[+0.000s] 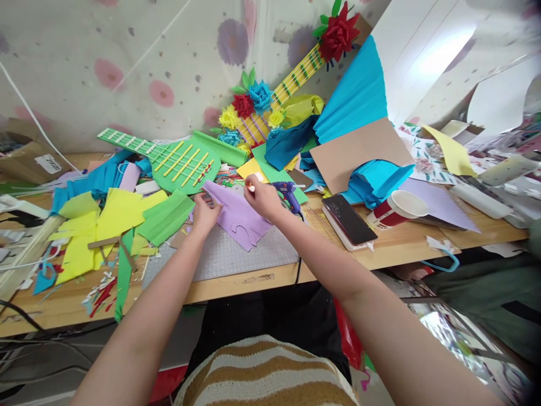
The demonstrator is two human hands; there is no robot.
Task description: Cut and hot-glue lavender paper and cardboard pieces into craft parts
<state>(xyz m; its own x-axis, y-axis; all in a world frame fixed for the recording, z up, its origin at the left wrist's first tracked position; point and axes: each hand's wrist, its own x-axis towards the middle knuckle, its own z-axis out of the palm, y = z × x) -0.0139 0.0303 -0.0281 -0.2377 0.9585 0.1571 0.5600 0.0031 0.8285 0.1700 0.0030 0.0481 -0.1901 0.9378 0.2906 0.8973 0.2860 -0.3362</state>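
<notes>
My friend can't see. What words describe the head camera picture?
A person's left hand is at the edge of purple paper over a gray mat, while the right hand seems to pinch something small and pale. Behind are a green paper guitar and a yellow, flowery one; to the right, a glue gun, phone and cup.

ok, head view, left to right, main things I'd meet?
Cardboard box → yellow paper → green paper → left hand → purple paper → glue gun → phone → paper cup.
</notes>
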